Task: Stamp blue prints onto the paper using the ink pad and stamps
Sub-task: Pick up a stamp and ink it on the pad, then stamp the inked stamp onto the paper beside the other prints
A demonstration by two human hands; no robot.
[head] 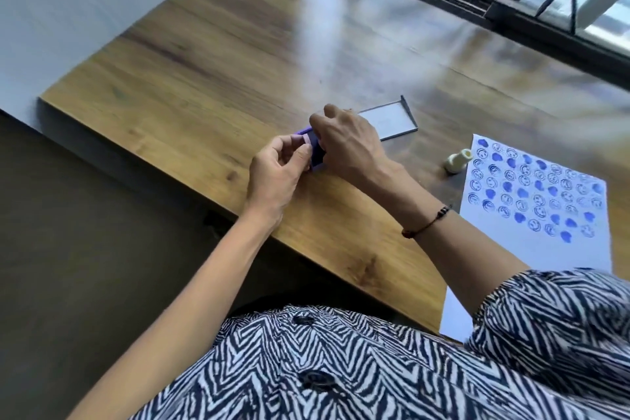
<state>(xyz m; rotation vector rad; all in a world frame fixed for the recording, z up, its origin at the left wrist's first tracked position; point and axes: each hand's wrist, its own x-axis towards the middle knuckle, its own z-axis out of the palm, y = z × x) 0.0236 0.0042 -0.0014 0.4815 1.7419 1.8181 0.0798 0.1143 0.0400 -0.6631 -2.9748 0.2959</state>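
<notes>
**Both hands at the ink pad, one stamp lying free**

Plainly, two hands meet over one blue ink pad (315, 150) near the table (191, 78) edge. One left hand (278, 174) pinches a small pale stamp (304, 140) between thumb and fingers, right at the pad's near-left corner. One right hand (346, 143) curls down over the pad's far side, fingers bent on it; how firmly it grips is hidden. One clear lid (388, 121) lies just beyond the right hand. One cream stamp (458, 160) lies on its side, touching the corner of one paper (531, 242), which carries rows of blue prints (535, 187).
</notes>
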